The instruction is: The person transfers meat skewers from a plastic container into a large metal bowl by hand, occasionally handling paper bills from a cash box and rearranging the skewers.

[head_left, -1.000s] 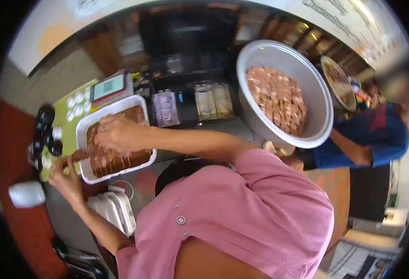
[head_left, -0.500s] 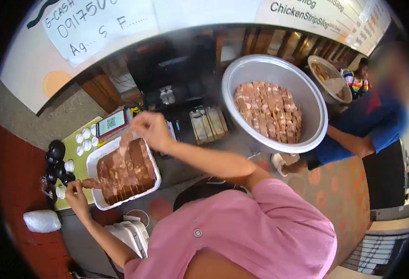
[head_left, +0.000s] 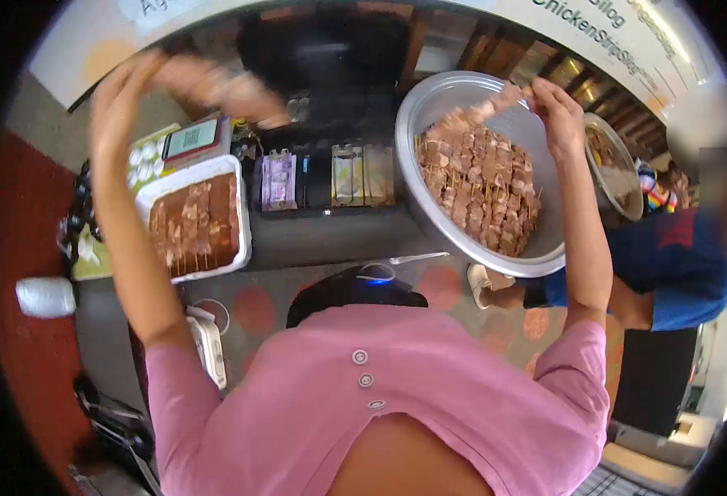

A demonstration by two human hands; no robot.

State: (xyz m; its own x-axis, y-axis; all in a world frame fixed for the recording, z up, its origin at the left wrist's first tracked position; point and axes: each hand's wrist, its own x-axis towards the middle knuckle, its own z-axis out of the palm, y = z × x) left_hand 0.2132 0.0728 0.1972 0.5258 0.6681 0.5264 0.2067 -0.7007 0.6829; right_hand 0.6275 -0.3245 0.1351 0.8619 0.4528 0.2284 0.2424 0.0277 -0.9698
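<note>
My left hand (head_left: 124,95) is raised above the white tub and grips one end of a meat skewer (head_left: 223,89), which is smeared by motion. Pinched in my right hand (head_left: 555,116) is another raw meat skewer (head_left: 475,114), held over the large grey basin (head_left: 430,87). Inside that basin lie rows of stacked meat skewers (head_left: 483,194). The white tub (head_left: 244,240) on the left holds more skewers in brown marinade (head_left: 194,223).
An open black case (head_left: 310,186) with banknotes stands between tub and basin. A QR code stand (head_left: 192,139), white round lids (head_left: 142,157) and a wrapped white bundle (head_left: 45,298) are on the left. A person in blue (head_left: 669,264) stands at the right beside a second basin (head_left: 615,174).
My right hand has moved from over the tub to over the basin, carrying a skewer. My left hand has lifted up from the tub's left side with a skewer. The view has shifted right.
</note>
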